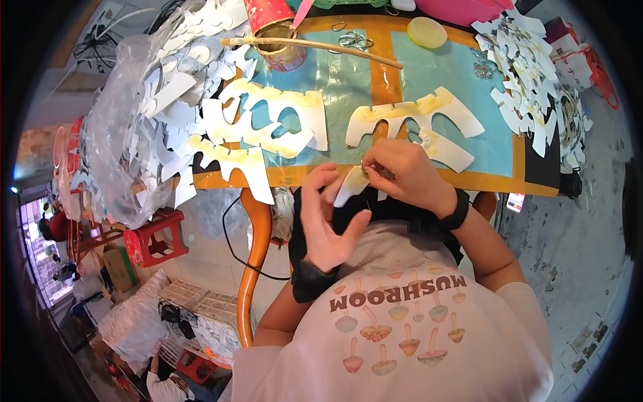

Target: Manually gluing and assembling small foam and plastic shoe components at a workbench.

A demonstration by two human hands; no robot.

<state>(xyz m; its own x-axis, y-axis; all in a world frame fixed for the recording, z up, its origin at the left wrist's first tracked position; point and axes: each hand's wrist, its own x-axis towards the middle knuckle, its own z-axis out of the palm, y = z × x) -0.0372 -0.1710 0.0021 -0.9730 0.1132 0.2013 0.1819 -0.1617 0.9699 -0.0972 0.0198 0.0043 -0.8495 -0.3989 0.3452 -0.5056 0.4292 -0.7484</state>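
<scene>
Close to my body, my right hand [407,173] pinches the upper edge of a small white cut-out piece [349,186] with a yellowish coating. A tiny dark bit shows at its fingertips, too small to name. My left hand [327,218] is beside the piece, fingers spread and thumb out; a finger lies next to the piece's left edge, and whether it touches cannot be told. On the table above my hands lie a toothed white cut-out [462,115] and another curved one [450,151], both yellowed along one edge. More such cut-outs [311,120] overlap to the left.
A red patterned can [268,17] stands at the back, a long thin stick [335,48] across it. Metal rings [355,41] and a yellow round lid [427,32] lie nearby. White pieces are heaped left [174,94] and right [522,74]. A red stool [157,238] stands lower left.
</scene>
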